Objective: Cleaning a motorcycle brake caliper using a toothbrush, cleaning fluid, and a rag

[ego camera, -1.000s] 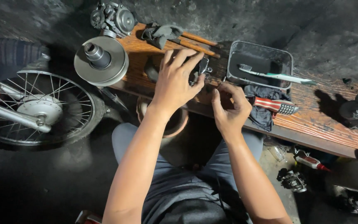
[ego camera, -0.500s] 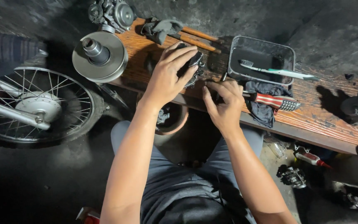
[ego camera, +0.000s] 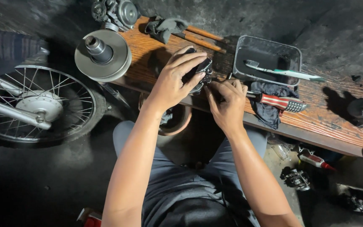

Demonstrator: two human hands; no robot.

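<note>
A: In the head view, what does the left hand do?

B: It lies cupped over a small dark metal part on the wooden surface, fingers spread and curled round it, likely to pin it steady; the part sits near the middle of the surface, just left of the grey tray.

A: And the right hand?

B: It is bunched narrow at the part's near right edge, fingertips pinching at something I cannot make out; whether it holds anything I cannot tell.

A: What lies about?

B: A toothbrush rests across the tray; a red-handled tool lies on a dark rag right of the hands, within easy reach; a round pulley sits at the far left end; a spoked wheel stands on the floor to the left.
</note>
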